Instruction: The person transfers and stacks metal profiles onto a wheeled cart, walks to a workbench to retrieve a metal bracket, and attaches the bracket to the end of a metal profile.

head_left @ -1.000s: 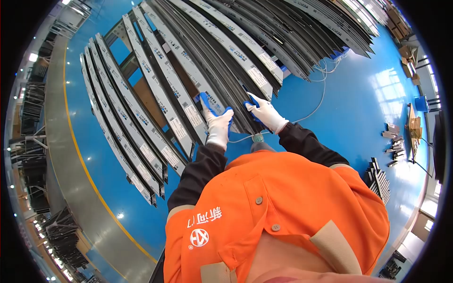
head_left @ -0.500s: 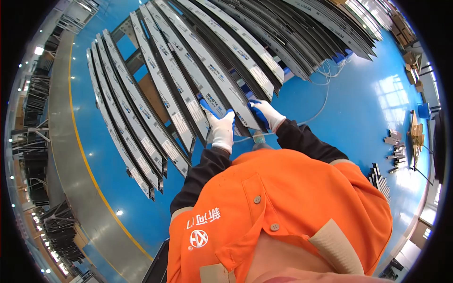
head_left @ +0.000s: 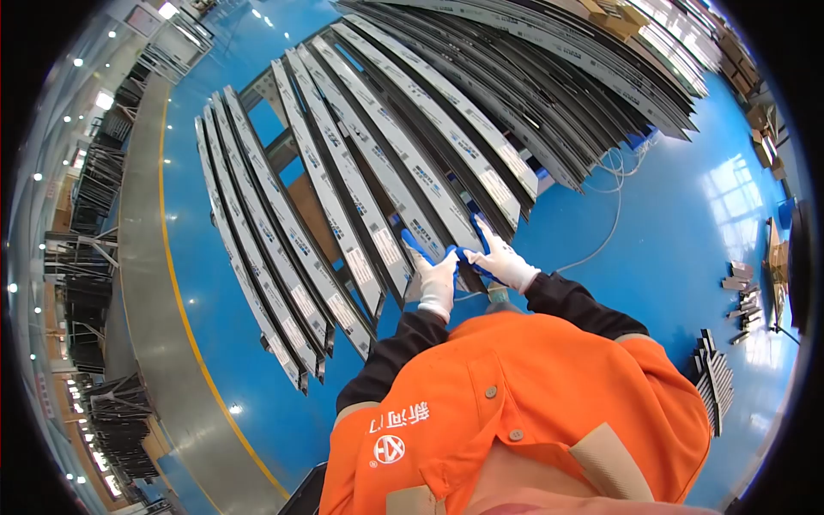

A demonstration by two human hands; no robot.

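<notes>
Several long metal profiles with white printed protective film lie side by side in front of me. My left hand (head_left: 436, 276), in a white glove with blue coated fingers, grips the left edge of one filmed profile (head_left: 422, 182) at its near end. My right hand (head_left: 505, 259), gloved the same way, holds the right side of that end. Both thumbs meet over its top face, and the fingertips down the sides are partly hidden. Just right of my right hand lies another filmed profile (head_left: 468, 148) with a dark side.
Dark profiles (head_left: 549, 94) are packed closely at the upper right. More filmed profiles (head_left: 257, 232) rest at the left on a support frame. A pale cable (head_left: 601, 242) runs over the blue floor. Short metal pieces (head_left: 711, 382) lie at the right.
My hands have come closer together, and the thumbs now meet over the profile's end. The view has shifted, so the profiles appear farther right and lower.
</notes>
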